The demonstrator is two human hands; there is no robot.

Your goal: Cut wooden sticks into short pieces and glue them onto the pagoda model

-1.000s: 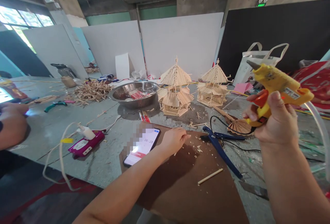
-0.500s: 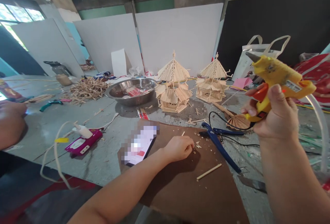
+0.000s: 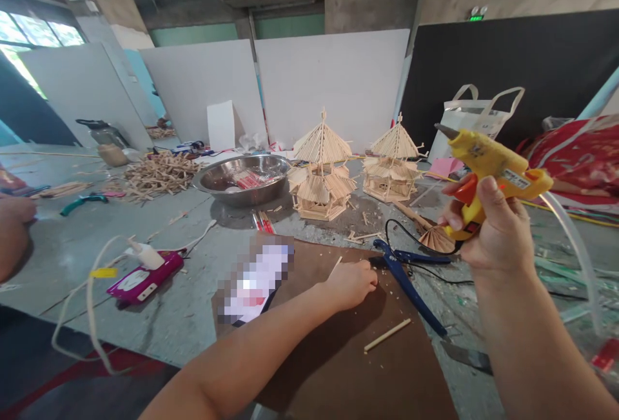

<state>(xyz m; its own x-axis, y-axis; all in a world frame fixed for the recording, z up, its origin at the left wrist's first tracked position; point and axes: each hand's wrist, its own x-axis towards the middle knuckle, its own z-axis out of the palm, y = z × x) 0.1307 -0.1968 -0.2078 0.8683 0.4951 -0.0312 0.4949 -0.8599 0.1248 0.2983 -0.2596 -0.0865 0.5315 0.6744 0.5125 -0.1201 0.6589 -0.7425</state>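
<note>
Since half a second ago our left hand has slid rightward over the brown board toward the blue cutters, and the glue gun sits a little further left. Our right hand wraps the gun's yellow grip, forefinger on the orange trigger, holding it above the table with the nozzle pointing up-left. The left fingers curl down on the board beside a thin stick; we cannot tell whether they pinch it, and the phone is blurred.

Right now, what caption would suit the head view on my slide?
Right hand holds up yellow glue gun; closed left hand rests on brown board near two stick pagodas.
</note>
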